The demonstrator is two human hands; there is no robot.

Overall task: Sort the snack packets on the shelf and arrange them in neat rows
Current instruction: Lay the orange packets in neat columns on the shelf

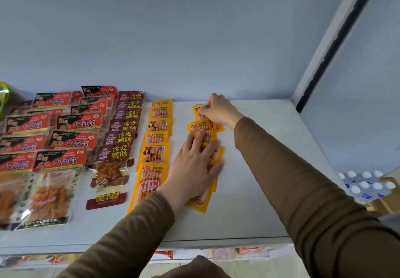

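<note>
Both hands on yellow packets

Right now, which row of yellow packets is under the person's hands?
The right yellow row, beside bare shelf: the left hand presses it flat, the right hand pinches its far packet. The left yellow row lies untouched.

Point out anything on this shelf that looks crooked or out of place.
The right yellow row is uneven: its packets overlap at skewed angles, unlike the straight yellow row beside it. The left hand presses flat on it; the right hand pinches the far packet. The red rows look orderly.
</note>
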